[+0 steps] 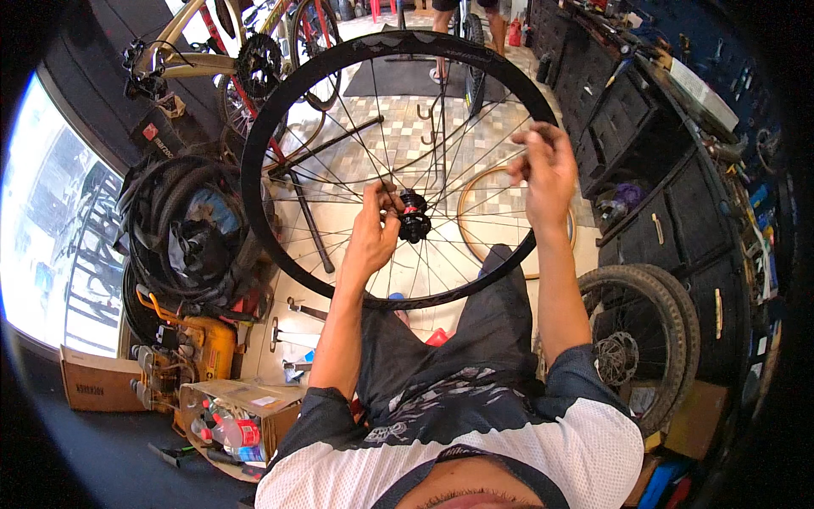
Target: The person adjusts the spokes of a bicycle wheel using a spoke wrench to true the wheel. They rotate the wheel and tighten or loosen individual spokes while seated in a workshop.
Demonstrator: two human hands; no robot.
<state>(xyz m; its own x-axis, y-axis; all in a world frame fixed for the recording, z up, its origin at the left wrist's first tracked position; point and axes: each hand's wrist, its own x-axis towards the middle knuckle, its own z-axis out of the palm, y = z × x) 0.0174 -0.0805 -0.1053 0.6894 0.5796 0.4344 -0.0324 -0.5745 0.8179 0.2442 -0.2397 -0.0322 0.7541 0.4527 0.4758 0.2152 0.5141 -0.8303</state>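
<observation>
A black deep-rimmed bicycle wheel [270,127] faces me over my lap, its lower rim near my thighs. Thin dark spokes run from the rim to a black hub [414,222] with a red band. My left hand [376,220] is closed at the left side of the hub, among the inner spokes. Beside the right part of the rim, my right hand [545,165] is raised with bent fingers drawn together. Whatever those fingers pinch, if anything, is too small to make out.
Dark drawer cabinets [661,204] line the right side, with spare wheels [670,339] leaning below. Coiled black tyres [182,229], a yellow machine [203,348] and a cardboard box [263,407] stand at left. Farther off are a bicycle frame [199,65] and another person's legs [443,38].
</observation>
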